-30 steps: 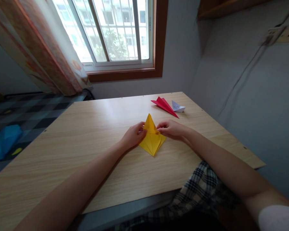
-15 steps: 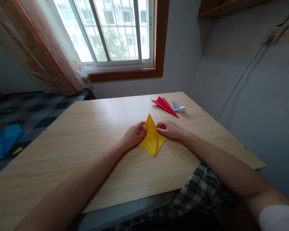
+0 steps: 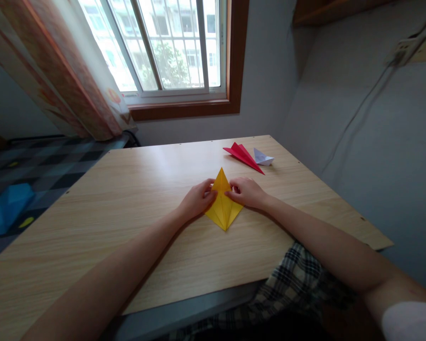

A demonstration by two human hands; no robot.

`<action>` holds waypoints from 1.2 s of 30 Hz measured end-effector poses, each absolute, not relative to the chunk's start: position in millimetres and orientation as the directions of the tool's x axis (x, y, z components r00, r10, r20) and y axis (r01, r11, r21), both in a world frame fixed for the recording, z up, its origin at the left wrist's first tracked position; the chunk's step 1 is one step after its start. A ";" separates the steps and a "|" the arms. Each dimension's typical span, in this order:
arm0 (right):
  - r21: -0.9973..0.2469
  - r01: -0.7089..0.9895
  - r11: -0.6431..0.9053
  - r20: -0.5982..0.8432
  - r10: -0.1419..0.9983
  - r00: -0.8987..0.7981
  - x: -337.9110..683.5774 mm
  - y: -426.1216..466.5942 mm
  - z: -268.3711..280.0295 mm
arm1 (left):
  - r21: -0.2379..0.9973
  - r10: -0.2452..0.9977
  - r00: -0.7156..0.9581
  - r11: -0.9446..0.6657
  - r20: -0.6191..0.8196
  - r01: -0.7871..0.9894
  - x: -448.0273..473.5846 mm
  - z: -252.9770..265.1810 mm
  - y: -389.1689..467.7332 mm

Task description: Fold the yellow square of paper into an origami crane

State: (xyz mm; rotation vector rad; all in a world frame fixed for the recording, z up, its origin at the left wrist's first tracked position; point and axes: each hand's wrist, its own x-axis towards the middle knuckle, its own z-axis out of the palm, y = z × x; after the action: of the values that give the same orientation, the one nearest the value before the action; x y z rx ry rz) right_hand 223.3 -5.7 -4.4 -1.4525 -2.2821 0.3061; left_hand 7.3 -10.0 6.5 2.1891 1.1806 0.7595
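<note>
A yellow folded paper [image 3: 223, 206], shaped like a diamond with creases down its middle, is between my two hands over the table. My left hand [image 3: 199, 196] pinches its left edge, thumb on top and fingers behind. On the opposite edge, my right hand [image 3: 246, 192] grips the paper with its thumb pressed on the front face. One point of the diamond aims away from me and the other toward me. The fingertips behind the paper are hidden.
Farther back on the wooden table [image 3: 145, 189] lie a red paper plane [image 3: 243, 156] and a small white paper boat [image 3: 263, 157], close together. A blue folded paper [image 3: 9, 206] rests on the checked surface at far left. The wall runs along the right side.
The small flap standing open near the paper's middle now lies flat. My right thumb has moved slightly left onto the paper, while my left hand has stayed nearly still.
</note>
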 end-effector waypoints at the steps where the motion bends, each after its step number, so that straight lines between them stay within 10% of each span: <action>1: -0.381 0.815 0.436 0.228 0.899 -0.374 222.8 -6.1 -4.0 | 0.677 0.861 0.457 -0.474 0.223 0.563 7.3 6.3 -9.8; 21: -0.420 0.821 0.387 0.220 0.921 -0.322 223.2 -8.4 -1.0 | 0.528 0.771 0.492 -0.636 0.405 0.563 2.2 -16.3 1.1; 36: -0.282 0.789 0.546 0.274 0.834 -0.479 228.0 -5.7 -3.4 | 0.062 0.682 0.611 -0.686 0.402 0.725 4.8 -7.1 -7.6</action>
State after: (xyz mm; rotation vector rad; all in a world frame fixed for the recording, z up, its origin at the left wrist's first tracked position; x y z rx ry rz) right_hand 228.0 -5.7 -3.4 -1.3276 -2.4085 0.1641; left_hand 4.8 -7.6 -7.1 2.9141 1.2776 0.6545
